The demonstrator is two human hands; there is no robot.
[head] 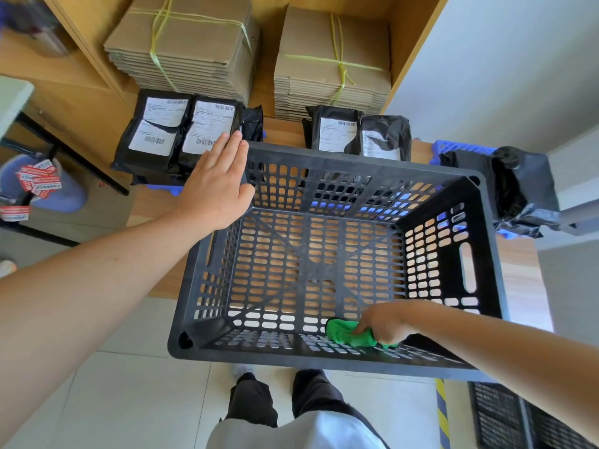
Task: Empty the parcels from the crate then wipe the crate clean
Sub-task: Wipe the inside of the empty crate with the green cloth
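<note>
A wooden counter (518, 270) runs along under a wooden shelf unit, and the black slotted crate (324, 158) sits on it. The near end of the crate juts out past the counter's near edge, so pale floor shows through the nearest slots. Wood shows through the rest of the crate's bottom.

At the far side, two tied bundles of flat cardboard stand in the shelf unit, one on the left (181, 43) and one on the right (330, 69). Each is bound with yellow-green string.

The parcels are outside the crate, on the counter just beyond its far rim. Two black labelled parcels (155, 131) lean side by side at the far left. Another pair (337, 131) stands further right, in front of the right cardboard bundle. A crumpled black bag (518, 189) rests on something blue off the crate's far right corner.

The person's left hand (217, 186) is laid flat with straight fingers held together, against the outside of the crate's far left corner. Its fingertips reach up level with the nearest label.

The right hand (385, 322) reaches down inside the crate, fingers curled round a bunched green cloth (343, 333). It presses the cloth on the inner face of the near wall, right of the middle and low down by the bottom.
</note>
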